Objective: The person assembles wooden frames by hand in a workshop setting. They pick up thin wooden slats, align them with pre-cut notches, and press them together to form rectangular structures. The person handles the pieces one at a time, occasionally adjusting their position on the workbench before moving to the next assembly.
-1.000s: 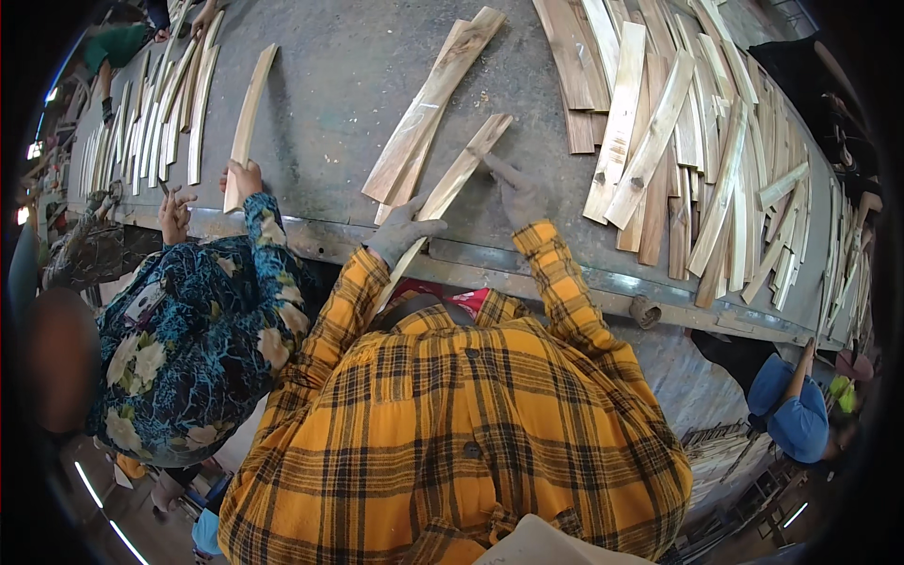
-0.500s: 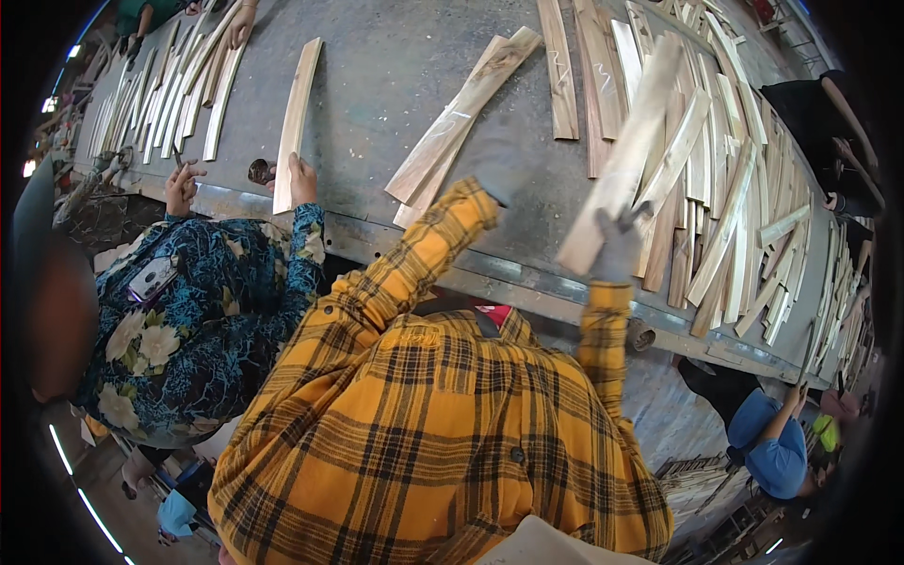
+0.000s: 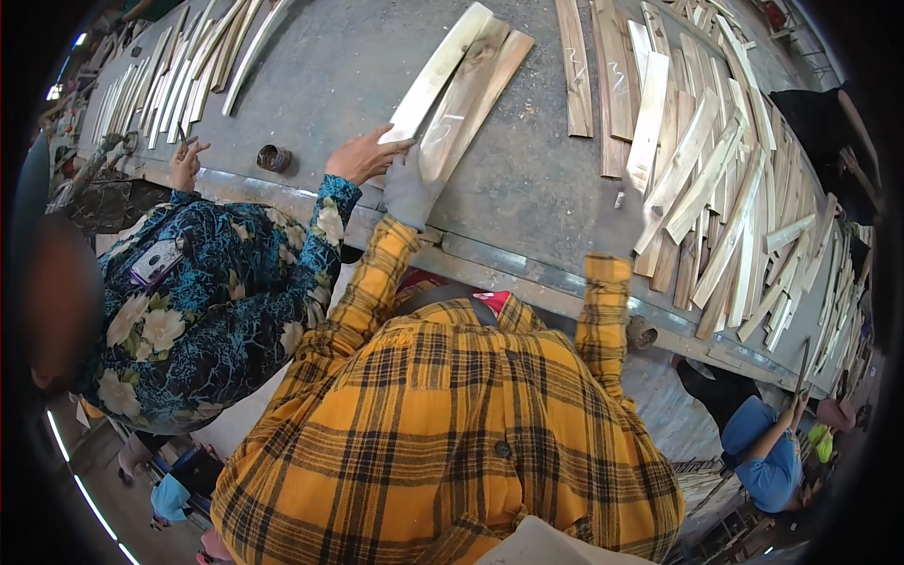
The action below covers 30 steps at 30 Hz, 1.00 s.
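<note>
My left hand (image 3: pixel 407 193), in a grey glove, is closed at the near end of two overlapping brown wooden slats (image 3: pixel 466 108), one bearing a white mark. Right beside it, a co-worker's bare hand (image 3: pixel 363 155) holds a pale wooden slat (image 3: pixel 438 71) that lies along their left side. My right hand (image 3: pixel 617 221), also gloved, is smeared by motion at the near edge of the slat pile. A small whitish bit (image 3: pixel 620 200) shows at its fingers. Just beyond it a pale slat (image 3: pixel 648 122) lies on the pile; whether the fingers touch it is unclear.
The heap of slats (image 3: pixel 725 188) covers the right of the metal table (image 3: pixel 527 202). More slats (image 3: pixel 188 75) lie far left. A rusty round tin (image 3: pixel 274 158) stands near the table's edge. The co-worker in a floral top (image 3: pixel 198 311) sits close at left; another person (image 3: pixel 767 452) is at right.
My left hand has moved left to the slats, which now lie turned and farther from the edge. The co-worker has brought a pale slat beside them. The slat at my right hand has lowered onto the pile.
</note>
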Available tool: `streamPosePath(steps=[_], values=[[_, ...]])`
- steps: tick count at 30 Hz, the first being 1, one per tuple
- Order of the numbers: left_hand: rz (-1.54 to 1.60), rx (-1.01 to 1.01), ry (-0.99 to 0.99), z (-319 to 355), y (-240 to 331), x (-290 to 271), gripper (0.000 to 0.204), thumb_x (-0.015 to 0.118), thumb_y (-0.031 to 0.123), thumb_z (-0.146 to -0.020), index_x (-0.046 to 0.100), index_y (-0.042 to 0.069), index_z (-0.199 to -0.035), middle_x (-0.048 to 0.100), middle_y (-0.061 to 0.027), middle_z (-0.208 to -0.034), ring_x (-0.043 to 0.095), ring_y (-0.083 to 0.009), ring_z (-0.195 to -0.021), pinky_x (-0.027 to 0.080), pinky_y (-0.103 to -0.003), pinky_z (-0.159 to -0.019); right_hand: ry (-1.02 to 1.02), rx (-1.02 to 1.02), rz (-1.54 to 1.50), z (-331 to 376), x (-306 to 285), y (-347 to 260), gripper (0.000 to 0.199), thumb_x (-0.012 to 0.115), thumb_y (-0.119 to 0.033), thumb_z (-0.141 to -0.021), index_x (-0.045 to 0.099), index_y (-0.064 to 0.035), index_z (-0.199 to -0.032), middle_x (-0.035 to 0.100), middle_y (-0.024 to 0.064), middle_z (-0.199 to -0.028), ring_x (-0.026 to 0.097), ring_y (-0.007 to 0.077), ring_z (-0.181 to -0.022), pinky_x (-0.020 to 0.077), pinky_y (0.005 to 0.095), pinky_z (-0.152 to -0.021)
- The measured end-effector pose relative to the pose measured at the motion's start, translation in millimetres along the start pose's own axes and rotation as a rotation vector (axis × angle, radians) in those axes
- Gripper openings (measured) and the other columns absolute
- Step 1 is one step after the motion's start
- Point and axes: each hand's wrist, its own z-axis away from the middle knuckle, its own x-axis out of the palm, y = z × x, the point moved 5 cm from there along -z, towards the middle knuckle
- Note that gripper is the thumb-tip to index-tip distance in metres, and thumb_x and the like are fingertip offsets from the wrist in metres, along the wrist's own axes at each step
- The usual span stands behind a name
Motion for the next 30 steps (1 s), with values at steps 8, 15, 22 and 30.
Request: streamPosePath(steps=[8,15,22,30], values=[[0.163,0.024,-0.041,14.9,3.2,23.7,0.083,0.078,0.03,-0.067,0.04,-0.003,-0.133,0.056,-0.0191,-0.111,0.056,-0.0298,-0.1,0.047,-0.039,-0.084,-0.24,-0.092,0.362,71.1,37.0,2.3,0.026,0.064,-0.013,-0.079,0.06,-0.013,-0.104,0.063,0.0135,-0.097,0.062,0.036,-0.084,0.0494,0.042,-0.071],[0.97,-0.102,-0.331,16.2,88.8,-4.2,0.065,0.079,0.021,-0.071,0.053,-0.005,-0.124,0.065,-0.0144,-0.099,0.063,-0.0164,-0.084,0.051,-0.029,-0.073,-0.214,0.07,0.148,89.9,6.3,34.0,0.038,0.064,-0.011,-0.078,0.059,-0.0126,-0.115,0.063,0.0121,-0.097,0.062,0.0342,-0.087,0.0495,0.0415,-0.073],[1.211,-0.035,-0.566,-22.2,224.0,27.9,0.072,0.077,0.025,-0.075,0.044,-0.005,-0.132,0.063,-0.0149,-0.104,0.063,-0.0175,-0.084,0.053,-0.028,-0.068,0.051,0.116,-0.09,79.9,-27.5,67.7,0.038,0.062,-0.011,-0.083,0.058,-0.0025,-0.12,0.065,0.0094,-0.094,0.062,0.0221,-0.081,0.0491,0.0325,-0.072],[1.051,-0.044,-0.369,-29.0,168.6,92.6,0.062,0.078,0.025,-0.075,0.052,-0.004,-0.124,0.064,-0.0148,-0.099,0.062,-0.0168,-0.082,0.052,-0.027,-0.069,0.193,0.372,-0.2,68.1,-12.9,113.1,0.038,0.061,-0.018,-0.088,0.058,0.0008,-0.121,0.066,0.0099,-0.095,0.062,0.0169,-0.081,0.0495,0.0293,-0.073]])
